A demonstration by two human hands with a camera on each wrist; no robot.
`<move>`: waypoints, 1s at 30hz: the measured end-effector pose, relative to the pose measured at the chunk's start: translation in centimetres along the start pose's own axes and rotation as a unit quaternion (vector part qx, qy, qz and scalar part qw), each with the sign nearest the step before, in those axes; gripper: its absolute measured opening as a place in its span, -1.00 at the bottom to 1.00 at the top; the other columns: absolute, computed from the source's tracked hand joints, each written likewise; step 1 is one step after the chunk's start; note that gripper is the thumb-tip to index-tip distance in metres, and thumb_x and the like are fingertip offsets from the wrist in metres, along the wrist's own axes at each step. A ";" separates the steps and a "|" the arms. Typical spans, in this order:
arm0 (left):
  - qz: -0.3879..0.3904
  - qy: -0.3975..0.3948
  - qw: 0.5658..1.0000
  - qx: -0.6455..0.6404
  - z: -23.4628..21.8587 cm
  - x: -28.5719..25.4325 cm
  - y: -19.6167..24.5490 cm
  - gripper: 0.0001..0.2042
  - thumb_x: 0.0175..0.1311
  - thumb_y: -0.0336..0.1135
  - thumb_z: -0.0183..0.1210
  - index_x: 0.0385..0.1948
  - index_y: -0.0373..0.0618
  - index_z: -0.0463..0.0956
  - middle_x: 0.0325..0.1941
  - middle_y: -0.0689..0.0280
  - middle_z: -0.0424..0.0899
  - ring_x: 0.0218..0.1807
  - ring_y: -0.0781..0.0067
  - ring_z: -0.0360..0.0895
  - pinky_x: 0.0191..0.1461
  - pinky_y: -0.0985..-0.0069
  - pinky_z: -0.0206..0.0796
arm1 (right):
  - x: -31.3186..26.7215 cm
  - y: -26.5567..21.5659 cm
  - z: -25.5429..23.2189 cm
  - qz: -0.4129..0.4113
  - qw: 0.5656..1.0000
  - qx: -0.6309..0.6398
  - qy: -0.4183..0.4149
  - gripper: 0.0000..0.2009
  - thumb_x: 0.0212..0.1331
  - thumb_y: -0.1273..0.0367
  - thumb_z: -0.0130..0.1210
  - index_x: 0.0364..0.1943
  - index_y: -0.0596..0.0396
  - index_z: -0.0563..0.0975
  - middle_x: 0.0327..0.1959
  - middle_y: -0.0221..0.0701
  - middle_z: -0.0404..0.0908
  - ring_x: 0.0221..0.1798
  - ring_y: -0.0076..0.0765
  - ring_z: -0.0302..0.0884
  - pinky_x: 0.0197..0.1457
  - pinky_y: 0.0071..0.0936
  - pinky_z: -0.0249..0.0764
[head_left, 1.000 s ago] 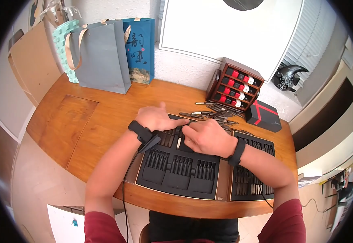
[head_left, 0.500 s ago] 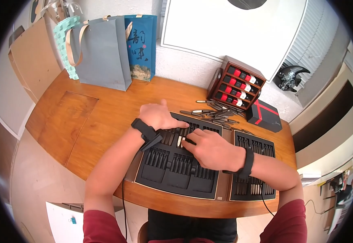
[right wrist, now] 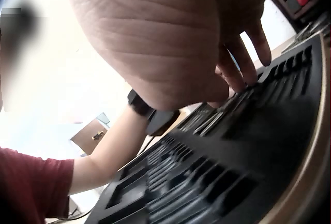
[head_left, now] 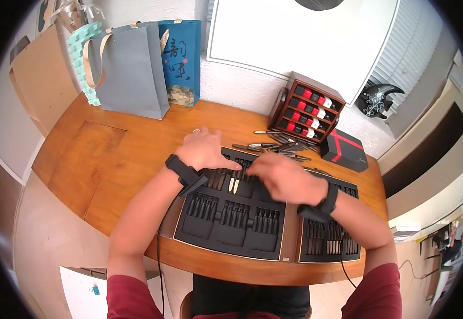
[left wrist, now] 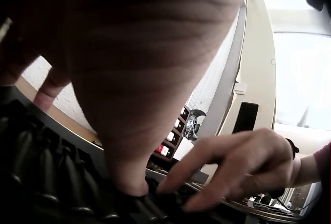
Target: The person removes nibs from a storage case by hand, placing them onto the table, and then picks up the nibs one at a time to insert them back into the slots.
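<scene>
Dark slim tools stand in rows in the slots of a black tray (head_left: 199,239) on the wooden table. The left hand (head_left: 202,151) lies over the tray's upper left part, thumb tip pressing on a tool top, other fingers spread past the back edge. Beside that thumb, the right hand (head_left: 290,178) hovers with bent fingers over the upper middle slots; whether it touches a tool is unclear. Two light-bladed tools (head_left: 233,185) lie side by side below the thumbs. In the left wrist view the thumb (left wrist: 129,177) and the right hand's fingers (left wrist: 222,172) nearly meet.
A second filled tray (head_left: 316,258) lies to the right. Behind the trays is a loose pile of dark tools (head_left: 282,143), with a small wooden rack (head_left: 308,109) and a black box with red ribbon (head_left: 343,151). Paper bags (head_left: 130,74) stand at the back left.
The right hand moved off the light-bladed tools, slightly up and right, leaving two of them visible side by side. The left hand stays nearly in place.
</scene>
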State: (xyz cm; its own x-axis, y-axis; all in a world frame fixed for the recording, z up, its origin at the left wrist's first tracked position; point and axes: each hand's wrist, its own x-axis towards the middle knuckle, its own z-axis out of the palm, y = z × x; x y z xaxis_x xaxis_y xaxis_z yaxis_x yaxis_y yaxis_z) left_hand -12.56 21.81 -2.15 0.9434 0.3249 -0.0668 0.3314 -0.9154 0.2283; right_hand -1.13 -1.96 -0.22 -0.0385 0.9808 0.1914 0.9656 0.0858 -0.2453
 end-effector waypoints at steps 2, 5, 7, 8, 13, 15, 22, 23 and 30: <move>0.023 0.014 1.000 -0.016 0.4 0.3 -0.1 0.07 -0.13 0.58 0.40 0.18 -0.36 0.59 0.23 -0.16 0.61 0.40 -0.17 0.46 0.43 0.05 0.35 | 0.7 3.4 -0.1 0.043 0.996 -0.019 0.075 -0.72 0.13 0.56 0.20 -0.04 0.22 0.69 -0.13 -0.10 0.69 0.01 0.16 0.65 0.12 -0.05 0.59; 0.047 -0.019 0.999 0.005 0.5 0.8 0.0 0.01 -0.03 0.55 0.39 0.19 -0.32 0.60 0.24 -0.15 0.57 0.44 -0.16 0.38 0.48 0.07 0.29 | 2.3 7.1 -0.6 0.118 0.989 -0.030 0.086 -0.75 0.16 0.54 0.22 -0.06 0.25 0.69 -0.17 -0.09 0.71 -0.02 0.16 0.68 0.10 -0.06 0.60; 0.069 -0.027 0.997 0.010 0.4 0.9 0.1 -0.02 0.03 0.53 0.37 0.19 -0.34 0.60 0.23 -0.14 0.59 0.43 -0.18 0.38 0.51 0.10 0.26 | 3.3 8.5 -0.6 0.162 0.984 -0.039 0.068 -0.76 0.17 0.53 0.24 -0.07 0.27 0.70 -0.16 -0.08 0.72 -0.02 0.15 0.70 0.10 -0.07 0.61; 0.067 -0.027 0.997 0.011 0.5 0.9 0.0 -0.02 0.03 0.53 0.37 0.19 -0.34 0.60 0.23 -0.14 0.59 0.43 -0.18 0.38 0.51 0.10 0.26 | 3.8 8.9 -0.4 0.174 0.984 -0.018 0.039 -0.77 0.17 0.53 0.25 -0.08 0.26 0.70 -0.16 -0.06 0.74 0.00 0.15 0.71 0.10 -0.08 0.61; 0.066 -0.014 0.998 -0.002 0.8 0.9 -0.1 -0.03 0.02 0.51 0.40 0.17 -0.34 0.60 0.22 -0.12 0.60 0.42 -0.17 0.40 0.50 0.11 0.27 | 5.8 9.7 0.4 0.142 0.988 -0.014 -0.056 -0.75 0.12 0.56 0.27 -0.09 0.31 0.68 -0.20 -0.01 0.74 -0.08 0.17 0.72 0.01 -0.08 0.64; 0.065 -0.017 0.998 -0.002 0.7 0.9 0.0 -0.03 0.01 0.50 0.40 0.17 -0.34 0.60 0.22 -0.11 0.60 0.42 -0.17 0.40 0.50 0.11 0.27 | 6.1 9.3 0.0 0.129 0.989 -0.049 -0.052 -0.76 0.11 0.57 0.26 -0.11 0.30 0.68 -0.22 -0.01 0.73 -0.09 0.17 0.71 0.01 -0.07 0.63; 0.063 -0.015 0.998 -0.008 0.8 0.9 -0.2 -0.03 0.00 0.50 0.41 0.18 -0.32 0.59 0.22 -0.09 0.60 0.41 -0.17 0.40 0.48 0.08 0.29 | 5.1 6.5 -1.9 0.122 0.980 -0.006 0.155 -0.84 0.13 0.59 0.23 -0.21 0.28 0.71 -0.26 0.01 0.72 -0.16 0.14 0.73 -0.04 -0.14 0.66; 0.063 -0.014 0.998 -0.009 0.9 0.9 -0.3 -0.03 0.00 0.50 0.41 0.18 -0.32 0.59 0.22 -0.09 0.60 0.41 -0.17 0.40 0.48 0.08 0.29 | 4.9 5.9 -2.3 0.121 0.980 -0.007 0.155 -0.84 0.13 0.59 0.23 -0.21 0.28 0.71 -0.26 0.01 0.72 -0.16 0.14 0.73 -0.04 -0.14 0.66; 0.068 -0.016 0.998 -0.009 1.1 1.2 -0.6 -0.05 0.02 0.53 0.37 0.22 -0.21 0.59 0.24 -0.05 0.59 0.42 -0.18 0.39 0.47 0.04 0.30 | 2.7 1.4 -1.5 0.212 0.945 0.134 0.210 -0.89 0.14 0.50 0.43 -0.31 0.25 0.72 -0.47 -0.20 0.73 -0.43 -0.21 0.74 -0.30 -0.36 0.62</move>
State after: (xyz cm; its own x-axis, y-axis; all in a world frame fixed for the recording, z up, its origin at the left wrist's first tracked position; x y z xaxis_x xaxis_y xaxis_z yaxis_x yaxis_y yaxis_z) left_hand -11.64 22.43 -3.44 0.9798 0.1897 -0.0638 0.1998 -0.9459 0.2556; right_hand 0.53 0.53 1.37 0.4964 0.7863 0.3678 0.7696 -0.2026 -0.6055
